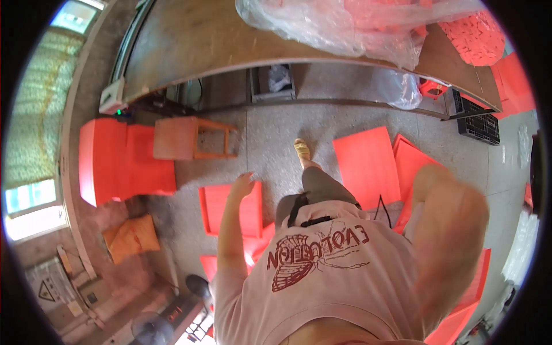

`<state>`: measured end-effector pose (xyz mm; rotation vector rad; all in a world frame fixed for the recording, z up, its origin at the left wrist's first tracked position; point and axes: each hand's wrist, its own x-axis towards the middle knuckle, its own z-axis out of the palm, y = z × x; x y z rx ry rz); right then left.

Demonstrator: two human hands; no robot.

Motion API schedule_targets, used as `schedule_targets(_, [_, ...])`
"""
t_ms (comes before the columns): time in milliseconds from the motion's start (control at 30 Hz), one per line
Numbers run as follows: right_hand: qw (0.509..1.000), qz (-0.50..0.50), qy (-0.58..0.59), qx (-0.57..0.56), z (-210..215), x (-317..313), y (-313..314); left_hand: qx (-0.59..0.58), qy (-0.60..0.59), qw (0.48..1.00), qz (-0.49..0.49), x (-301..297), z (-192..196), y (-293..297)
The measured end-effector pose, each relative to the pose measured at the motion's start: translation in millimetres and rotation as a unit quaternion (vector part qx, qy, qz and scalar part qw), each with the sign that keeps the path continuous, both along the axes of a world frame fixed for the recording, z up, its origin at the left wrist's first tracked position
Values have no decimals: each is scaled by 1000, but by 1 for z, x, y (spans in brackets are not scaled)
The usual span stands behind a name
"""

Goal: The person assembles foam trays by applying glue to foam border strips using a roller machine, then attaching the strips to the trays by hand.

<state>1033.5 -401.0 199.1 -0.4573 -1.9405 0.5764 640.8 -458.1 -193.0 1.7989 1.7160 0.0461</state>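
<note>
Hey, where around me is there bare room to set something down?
The wooden table is bare left of the clear plastic; so is the floor between the stool and the yellow slipper. Crowded: the table's right end and the floor among the red panels.

Shirt (351, 290), lower centre of frame: one word in dark red capital letters (317, 247), large, legible, upside down in this view, running on a slant across the chest and over a butterfly print (292, 267) in the same colour. Lower left edge: warning sign (46, 291), dark-outlined triangle on a pale grey panel (62, 283); symbol inside and any small print around it too small to tell.
</note>
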Motion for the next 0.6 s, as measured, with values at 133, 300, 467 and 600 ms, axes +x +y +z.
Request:
schedule_targets(133, [973, -164, -131, -95, -73, 17, 118, 87, -121, 987, -54, 62, 78, 190])
schedule_targets(300, [960, -112, -202, -155, -175, -46, 233, 288, -152, 945, 41, 74, 122, 371])
schedule_targets(467, [983, -59, -86, -154, -194, -168, 374, 347, -65, 935, 27, 68, 120, 511])
schedule_targets(600, [921, -253, -293, 31, -247, -211, 476, 339, -16, 940, 23, 51, 109, 594])
